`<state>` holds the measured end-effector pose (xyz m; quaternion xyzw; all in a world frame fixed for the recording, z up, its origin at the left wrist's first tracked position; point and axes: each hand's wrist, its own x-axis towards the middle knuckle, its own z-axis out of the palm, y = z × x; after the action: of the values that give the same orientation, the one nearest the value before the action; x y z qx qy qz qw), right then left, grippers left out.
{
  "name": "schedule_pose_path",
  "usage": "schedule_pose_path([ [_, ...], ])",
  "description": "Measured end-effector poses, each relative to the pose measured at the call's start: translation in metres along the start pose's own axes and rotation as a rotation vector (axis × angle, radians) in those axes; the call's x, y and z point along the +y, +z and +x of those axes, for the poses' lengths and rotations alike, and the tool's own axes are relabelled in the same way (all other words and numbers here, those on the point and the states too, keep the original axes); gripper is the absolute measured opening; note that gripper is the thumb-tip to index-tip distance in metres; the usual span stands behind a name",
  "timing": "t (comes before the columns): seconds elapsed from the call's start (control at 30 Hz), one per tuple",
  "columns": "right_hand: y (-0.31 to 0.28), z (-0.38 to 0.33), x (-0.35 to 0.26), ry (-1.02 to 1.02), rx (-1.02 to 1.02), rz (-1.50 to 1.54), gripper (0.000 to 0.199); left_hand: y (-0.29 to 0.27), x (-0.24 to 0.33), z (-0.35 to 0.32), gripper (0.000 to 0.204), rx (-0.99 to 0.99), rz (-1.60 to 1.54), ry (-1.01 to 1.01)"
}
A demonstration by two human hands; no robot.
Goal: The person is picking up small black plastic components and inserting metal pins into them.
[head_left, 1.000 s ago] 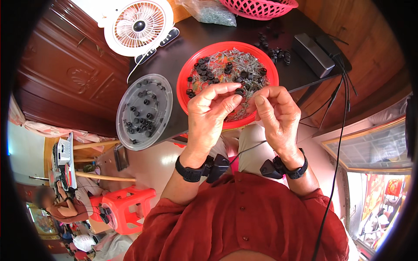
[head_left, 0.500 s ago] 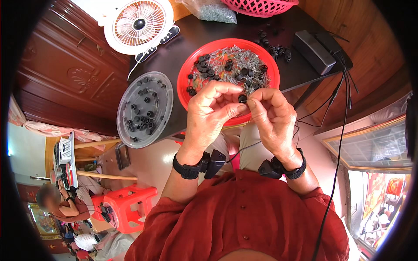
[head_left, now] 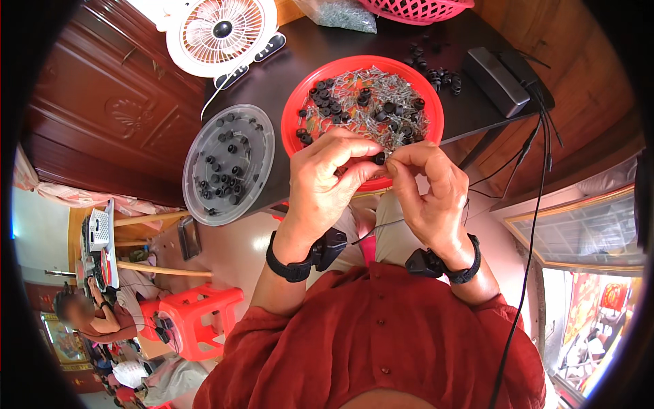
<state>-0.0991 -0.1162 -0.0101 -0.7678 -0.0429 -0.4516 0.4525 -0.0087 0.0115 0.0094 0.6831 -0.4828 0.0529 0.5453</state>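
Over the near edge of a round red tray, my left hand pinches a small round black plastic part between thumb and fingertips. My right hand meets it from the other side, thumb and forefinger pressed together at the part's edge; whatever they grip is too small to make out. Heaped in the tray are thin silvery screws or pins, with several black round parts among them. To the left, a shallow clear plastic tray holds more small black parts.
A white fan stands at the back left of the dark table. Behind are a bag of metal pieces and a pink basket. Loose black parts and a grey box with cables lie at right. Another person sits far left.
My hands stay together at the black part, with the fingertips shifted slightly. The whole view has tilted a little, so the table appears moved.
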Motion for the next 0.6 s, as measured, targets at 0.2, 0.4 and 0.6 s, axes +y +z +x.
schedule_pose_path([
  [0.2,-0.005,0.000,-0.003,0.042,-0.145,0.009,0.017,-0.002,0.008,-0.002,0.025,-0.046,0.235,0.109],
  [0.4,-0.005,-0.006,-0.009,0.547,-0.084,0.481,0.017,0.004,0.004,-0.012,0.023,0.134,-0.291,-0.219],
  [0.6,-0.006,-0.006,0.001,0.955,-0.156,1.132,0.022,0.015,-0.004,-0.010,0.021,0.057,-0.495,-0.191],
])
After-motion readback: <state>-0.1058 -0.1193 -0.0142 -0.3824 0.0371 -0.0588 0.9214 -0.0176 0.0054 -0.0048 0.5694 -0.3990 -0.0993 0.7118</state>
